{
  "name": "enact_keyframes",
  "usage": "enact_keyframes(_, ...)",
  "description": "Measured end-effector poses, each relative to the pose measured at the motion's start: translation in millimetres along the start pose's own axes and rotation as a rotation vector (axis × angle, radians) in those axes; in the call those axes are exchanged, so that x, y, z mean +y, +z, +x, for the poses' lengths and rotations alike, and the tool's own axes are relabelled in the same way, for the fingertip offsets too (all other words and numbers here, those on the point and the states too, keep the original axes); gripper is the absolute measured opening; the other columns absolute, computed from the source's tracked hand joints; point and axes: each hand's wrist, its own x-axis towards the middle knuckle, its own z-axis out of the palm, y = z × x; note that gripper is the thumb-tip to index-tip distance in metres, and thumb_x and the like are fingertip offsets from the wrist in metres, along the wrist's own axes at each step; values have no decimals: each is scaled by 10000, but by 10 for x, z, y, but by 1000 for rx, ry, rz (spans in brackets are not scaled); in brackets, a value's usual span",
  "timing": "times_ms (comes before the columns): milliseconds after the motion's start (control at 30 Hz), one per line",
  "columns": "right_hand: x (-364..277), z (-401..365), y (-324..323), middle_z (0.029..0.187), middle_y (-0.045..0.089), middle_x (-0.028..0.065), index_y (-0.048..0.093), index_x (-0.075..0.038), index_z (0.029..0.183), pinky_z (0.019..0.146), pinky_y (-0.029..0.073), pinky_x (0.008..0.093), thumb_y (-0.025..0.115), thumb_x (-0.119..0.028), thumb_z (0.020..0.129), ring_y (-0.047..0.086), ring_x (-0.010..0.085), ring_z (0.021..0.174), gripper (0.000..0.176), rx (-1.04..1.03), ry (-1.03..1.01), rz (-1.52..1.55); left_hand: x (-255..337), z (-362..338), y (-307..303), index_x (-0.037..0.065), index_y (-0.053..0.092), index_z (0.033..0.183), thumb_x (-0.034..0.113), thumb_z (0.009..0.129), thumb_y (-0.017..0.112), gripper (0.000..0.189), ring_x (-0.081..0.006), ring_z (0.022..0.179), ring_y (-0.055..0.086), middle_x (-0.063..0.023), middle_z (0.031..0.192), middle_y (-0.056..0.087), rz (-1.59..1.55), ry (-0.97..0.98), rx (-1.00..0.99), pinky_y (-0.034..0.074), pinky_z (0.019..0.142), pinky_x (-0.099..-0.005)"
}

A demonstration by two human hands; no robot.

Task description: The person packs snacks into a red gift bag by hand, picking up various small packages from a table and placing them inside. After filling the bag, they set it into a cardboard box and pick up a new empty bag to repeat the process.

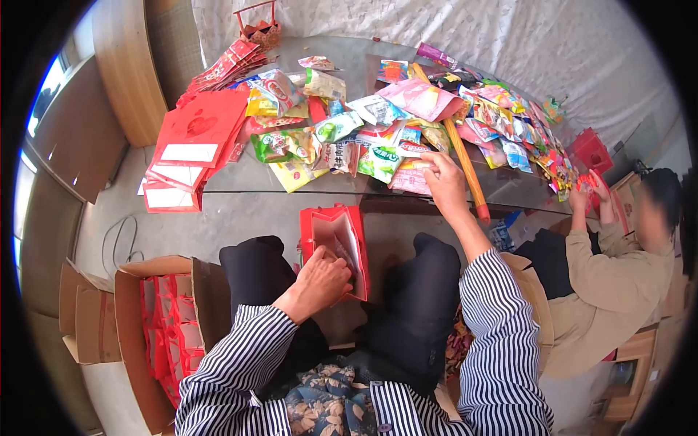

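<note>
An open red paper bag (358, 240) stands between my knees, its pale inside showing. My left hand (320, 282) lies over its near rim with fingers curled; the fingertips are partly hidden. Stretched out to the table's front, my right hand (445, 182) has its fingers pinched together at a thin white item that I cannot make out. Just beside them are a pink packet (411, 179) and a green and white packet (379, 163). A yellow-orange stick (467, 171) lies right of that hand.
Many snack packets (349, 125) cover the dark table (247, 176). Flat red bags (196, 134) are stacked at its left. A cardboard box (207, 291) of red bags stands at lower left. On the right, another person (618, 269) handles red items near the table edge.
</note>
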Motion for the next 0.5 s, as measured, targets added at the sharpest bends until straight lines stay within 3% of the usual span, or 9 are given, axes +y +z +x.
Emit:
enact_keyframes(33, 53, 55, 15, 1090, 677, 122, 655, -51, 1136, 811, 550, 405, 689, -70, 845, 682, 315, 945, 294, -2, -50, -116, -8, -5, -3, 111, 675, 901, 384, 913, 637, 276, -219, 810, 660, -46, 891, 620, -10, 2, -1, 393, 949, -404)
enact_keyframes(167, 169, 221, 88, 1139, 611, 126, 614, -75, 1174, 834, 530, 467, 781, -137, 800, 641, 342, 1046, 414, -80, -119, -433, -15, -86, 66, 113, 672, 881, 371, 922, 626, 266, -223, 818, 661, -44, 898, 612, 22, 22, 93, 392, 960, -421)
enact_keyframes(267, 207, 330, 150, 1074, 599, 133, 584, -65, 1058, 799, 527, 478, 784, -153, 801, 644, 359, 976, 338, -97, -145, -525, 19, -144, -4, 110, 671, 895, 355, 926, 623, 252, -229, 828, 662, -52, 919, 608, 23, 9, 66, 392, 974, -432)
enact_keyframes(300, 192, 345, 151, 1058, 593, 136, 566, -66, 1030, 779, 525, 481, 773, -144, 809, 645, 359, 951, 312, -89, -183, -515, 31, -140, -61, 105, 674, 922, 345, 929, 619, 247, -231, 852, 667, -61, 952, 615, -6, -11, -23, 391, 989, -436)
enact_keyframes(400, 44, 308, 123, 1072, 598, 131, 582, -71, 1076, 774, 524, 488, 721, -115, 848, 645, 373, 938, 270, -81, -176, -442, 19, -146, 8, 112, 675, 864, 342, 908, 630, 238, -225, 847, 637, -57, 889, 591, -45, -17, 59, 396, 973, -426)
enact_keyframes(500, -123, 167, 98, 1074, 639, 126, 620, -82, 1093, 778, 527, 473, 682, -85, 871, 653, 360, 955, 230, -28, -133, -254, 14, -93, 6, 111, 688, 910, 335, 930, 618, 236, -214, 900, 671, -27, 1016, 636, -2, -47, 20, 380, 1020, -434)
